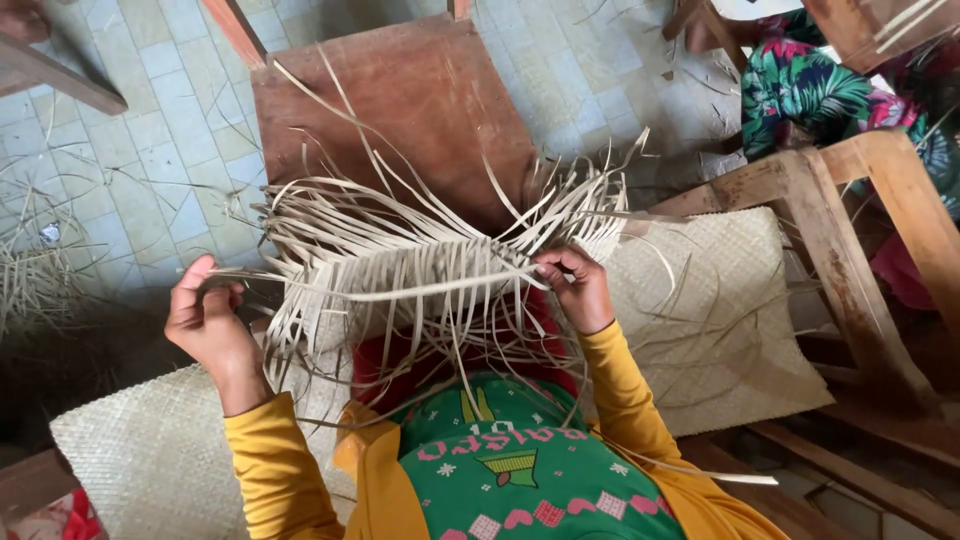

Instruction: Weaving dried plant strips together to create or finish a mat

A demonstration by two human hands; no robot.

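Left hand (205, 318) is curled closed around the end of one pale strip (330, 292), which runs level to the right across a half-woven piece (420, 262) held in front of the person's chest. Right hand (575, 288) grips the right edge of that weave, fingers bent tight over several strands and pinching them together. Between the two hands the weave is a dense band of flat, straw-coloured strips, with loose ends fanning up, sideways and down like a fringe; some hang over the person's lap. Both arms wear yellow sleeves (270, 460), and a green patterned top (520, 470) fills the bottom centre of the view. Under and beside the arms lies a finished mat (720, 330), finely woven and pale, spreading to the right and also showing at the lower left. Just beyond the weave stands a reddish-brown wooden stool (400, 90) on a tiled floor (150, 150). More loose strips (35, 270) are scattered on the tiles at far left. At right stands a worn wooden frame (840, 230), and behind it, at the top right corner, another person in floral fabric (810, 90).
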